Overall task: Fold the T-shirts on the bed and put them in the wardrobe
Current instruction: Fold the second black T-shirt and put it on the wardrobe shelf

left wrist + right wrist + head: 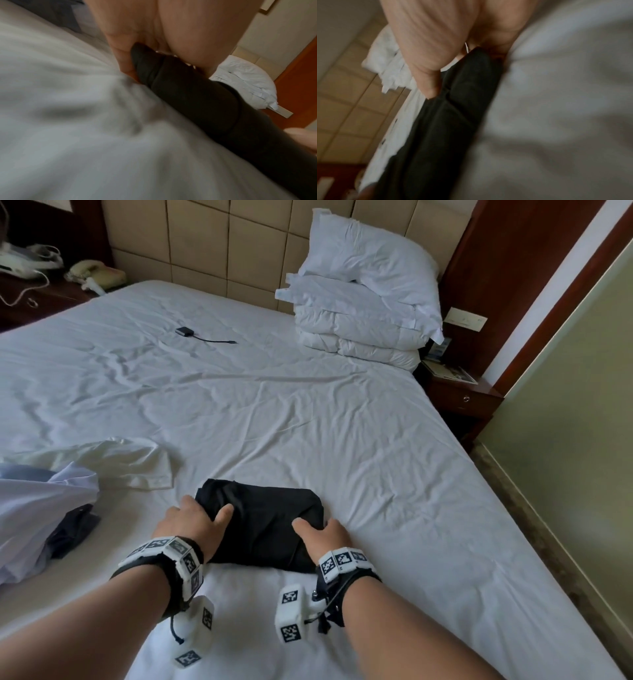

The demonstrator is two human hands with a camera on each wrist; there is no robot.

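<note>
Two hands hold a folded black T-shirt [263, 518] at about 6 o'clock on the bed [308, 412], near its front edge. The left hand [191, 520] takes the shirt's 9 o'clock side, thumb lying on top of the cloth; the left wrist view shows the fingers [123, 58] tucked under the folded edge [188, 88], so the grip is closed on the fabric. The right hand [323, 534] takes the 3 o'clock side the same way, thumb on top, and the right wrist view shows its fingers [426, 75] wrapped round the dark bundle [453, 108]. Both wrist views are blurred. Whether the shirt rests fully on the sheet or is slightly raised cannot be told.

At 9 o'clock from the black shirt lies a loose heap of clothes [41, 508], with a pale T-shirt [113, 460] spread at 10 o'clock, just apart from the black one. Far off at 12 o'clock a small dark adapter with a cable [191, 333] lies on the sheet. At 1 o'clock a folded duvet [356, 326] is stacked against the padded headboard [205, 244], with a pillow [370, 248] leaning on top. A telephone [96, 273] sits at 11 o'clock beside the bed.
</note>
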